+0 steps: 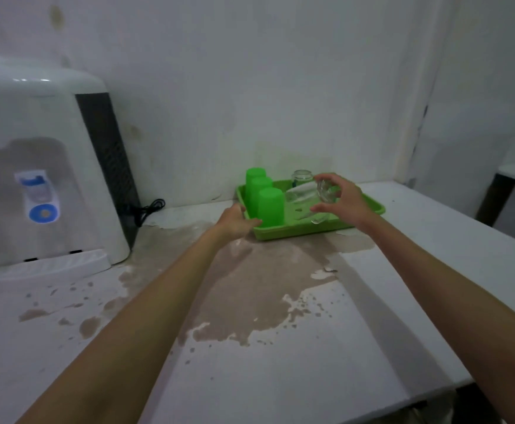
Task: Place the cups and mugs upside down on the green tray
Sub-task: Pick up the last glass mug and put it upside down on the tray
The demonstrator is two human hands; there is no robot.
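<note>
**At the green tray, both hands out**

Between the two hands sits the green tray [299,232], on the white desk [403,301] close to the wall. Left hand [236,221] rests at the tray's near-left corner, fingers touching the rim, just beside the nearest of three green cups [270,206]; fingers loosely curled, nothing gripped that I can see. All three green cups stand upside down in a row along the tray's left side, running away from that hand toward the wall. Right hand [340,200] hovers over the tray's middle, fingers spread around a clear glass mug [325,191], tilted, mouth roughly facing left; grip looks light, thumb below, fingers on top. Just left of that hand a second clear glass [300,192] lies on its side in the tray. Beyond it, a small clear jar-like glass [302,176] stands at the tray's far edge. Far off the left hand: white water dispenser [42,166]. Brown wet stain [250,286] spreads on the desk under both forearms.
</note>
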